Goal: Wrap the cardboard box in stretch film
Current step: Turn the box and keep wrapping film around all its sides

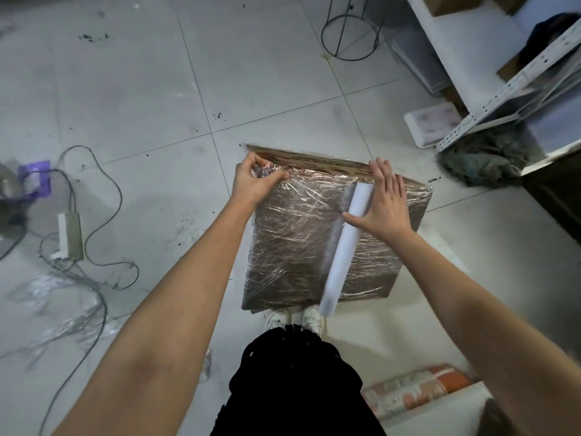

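Box: the cardboard box (317,243) stands on the tiled floor (157,89) just ahead of the person's white shoes (295,319); its broad top face is largely covered in wrinkled stretch film (292,228), while the far edge of the box shows bare brown card.
Roll: the stretch film roll (344,247) lies across the top of the box, right of the box's middle, its near end reaching past the box's near edge.
Left hand: the left hand (256,180) is at the box's far left corner, fingers and thumb curled, pinching a bunched bit of film.
Right hand: the right hand (382,199) lies flat with straight fingers on the far part of the roll and the box top, pressing down, gripping nothing.
Left of the box: cables (94,215) and a power adapter (70,236) lie on the floor, well apart from the box.
Right of the box: a white metal shelf (503,99) and a dark mop head (481,162) beyond the box's far right corner.
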`<action>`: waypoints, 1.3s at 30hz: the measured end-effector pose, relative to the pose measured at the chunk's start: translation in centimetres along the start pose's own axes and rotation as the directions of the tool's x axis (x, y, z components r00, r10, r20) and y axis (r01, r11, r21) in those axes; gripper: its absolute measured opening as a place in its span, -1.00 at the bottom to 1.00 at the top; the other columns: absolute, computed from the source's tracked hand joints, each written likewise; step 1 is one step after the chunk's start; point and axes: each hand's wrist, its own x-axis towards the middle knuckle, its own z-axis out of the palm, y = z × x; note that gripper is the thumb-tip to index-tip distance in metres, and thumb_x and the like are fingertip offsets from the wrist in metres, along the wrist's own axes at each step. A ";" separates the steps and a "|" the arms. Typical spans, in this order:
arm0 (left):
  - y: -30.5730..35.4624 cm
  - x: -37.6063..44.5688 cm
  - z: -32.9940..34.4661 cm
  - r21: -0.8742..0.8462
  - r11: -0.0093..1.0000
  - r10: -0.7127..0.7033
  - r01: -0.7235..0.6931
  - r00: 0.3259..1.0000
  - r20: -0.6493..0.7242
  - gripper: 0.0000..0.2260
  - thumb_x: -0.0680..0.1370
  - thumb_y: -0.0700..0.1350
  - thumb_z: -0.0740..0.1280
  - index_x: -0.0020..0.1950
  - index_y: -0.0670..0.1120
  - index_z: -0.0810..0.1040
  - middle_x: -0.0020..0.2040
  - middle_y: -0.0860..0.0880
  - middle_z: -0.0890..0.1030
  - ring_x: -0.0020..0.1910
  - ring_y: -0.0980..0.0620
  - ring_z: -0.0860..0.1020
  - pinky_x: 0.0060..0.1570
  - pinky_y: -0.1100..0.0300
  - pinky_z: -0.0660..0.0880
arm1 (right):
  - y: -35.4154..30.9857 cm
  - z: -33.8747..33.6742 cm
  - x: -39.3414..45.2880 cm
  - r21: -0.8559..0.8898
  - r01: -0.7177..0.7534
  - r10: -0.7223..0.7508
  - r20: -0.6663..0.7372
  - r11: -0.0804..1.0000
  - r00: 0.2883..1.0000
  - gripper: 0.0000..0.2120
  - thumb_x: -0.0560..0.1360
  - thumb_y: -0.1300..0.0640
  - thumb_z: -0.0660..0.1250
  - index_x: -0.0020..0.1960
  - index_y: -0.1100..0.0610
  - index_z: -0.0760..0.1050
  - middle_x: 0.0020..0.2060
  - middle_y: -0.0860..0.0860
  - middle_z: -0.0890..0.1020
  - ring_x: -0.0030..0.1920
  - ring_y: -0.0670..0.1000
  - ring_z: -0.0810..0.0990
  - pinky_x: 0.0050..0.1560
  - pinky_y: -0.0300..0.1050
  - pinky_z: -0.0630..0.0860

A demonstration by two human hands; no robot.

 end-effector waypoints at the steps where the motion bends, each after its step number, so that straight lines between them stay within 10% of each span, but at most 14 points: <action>1: 0.1 0.0 0.0 0.001 1.000 0.001 -0.001 1.000 -0.008 -0.67 0.32 -0.05 0.56 -0.23 0.06 0.38 0.17 -0.10 0.52 0.09 -0.02 0.51 0.04 0.09 0.53 | 0.4 -0.3 0.4 0.010 0.004 -0.004 0.055 1.000 0.998 0.08 0.28 -0.29 0.42 0.53 0.09 -0.11 0.52 0.08 0.08 0.53 0.05 -0.02 0.50 0.08 -0.12; 8: 0.5 0.3 -0.1 -0.024 0.998 0.054 -0.053 0.997 0.047 -0.72 0.38 -0.04 0.52 -0.04 0.02 0.46 0.10 -0.06 0.50 -0.14 0.17 0.49 -0.28 0.38 0.49 | 1.7 -0.8 2.4 0.111 -0.019 -0.003 0.195 0.994 0.981 -0.15 0.26 -0.31 0.43 0.38 0.07 0.22 0.28 0.12 0.46 0.32 0.15 0.37 0.41 0.13 0.17; 12: -0.3 0.0 0.6 0.303 0.945 0.113 -0.120 0.993 0.043 -0.49 0.51 0.13 0.34 0.41 0.07 0.32 0.48 -0.19 0.20 0.37 -0.09 0.35 0.44 0.00 0.19 | 1.9 -0.4 2.9 0.141 -0.031 0.008 0.160 0.989 0.987 -0.20 0.25 -0.26 0.47 0.34 0.05 0.27 0.25 0.12 0.48 0.30 0.14 0.39 0.41 0.13 0.18; 14: -0.9 -1.1 1.8 0.740 0.593 0.464 -0.318 0.886 0.009 -0.44 0.58 0.12 0.15 0.52 -0.03 0.08 0.54 -0.18 0.01 0.51 -0.18 0.03 0.44 -0.14 -0.20 | 1.9 -0.1 3.0 0.154 -0.034 0.012 0.143 0.987 0.990 -0.21 0.25 -0.25 0.48 0.34 0.05 0.27 0.25 0.11 0.48 0.31 0.14 0.39 0.42 0.13 0.15; 16: -2.0 -2.6 3.9 0.819 0.134 0.685 -0.559 0.649 0.331 -0.40 0.58 0.05 0.06 0.52 -0.17 -0.08 0.54 -0.16 0.00 0.52 -0.11 -0.04 0.45 -0.11 -0.26 | 1.7 0.2 3.3 0.152 -0.035 0.016 0.127 0.988 0.992 -0.20 0.25 -0.24 0.48 0.34 0.08 0.28 0.26 0.12 0.48 0.32 0.14 0.37 0.43 0.13 0.13; 19: -5.2 -3.4 5.4 0.734 -0.292 0.539 -0.613 0.529 0.656 -0.42 0.63 0.11 -0.06 0.53 -0.17 -0.12 0.55 -0.12 -0.04 0.53 -0.06 -0.02 0.47 -0.08 -0.15 | 1.1 0.4 3.8 0.121 -0.026 0.007 0.149 0.992 0.989 -0.17 0.25 -0.26 0.47 0.35 0.11 0.28 0.27 0.13 0.47 0.34 0.13 0.36 0.45 0.12 0.10; 39: -11.6 -2.3 3.1 0.703 -0.247 0.689 -0.667 0.390 0.612 -0.45 0.60 0.11 0.02 0.51 -0.17 0.16 0.50 -0.11 0.14 0.49 -0.06 0.16 0.47 -0.07 -0.03 | -2.2 2.6 5.2 0.121 0.072 -0.084 0.098 0.990 0.992 -0.19 0.25 -0.29 0.45 0.34 0.10 0.32 0.29 0.11 0.46 0.36 0.09 0.34 0.46 0.10 0.01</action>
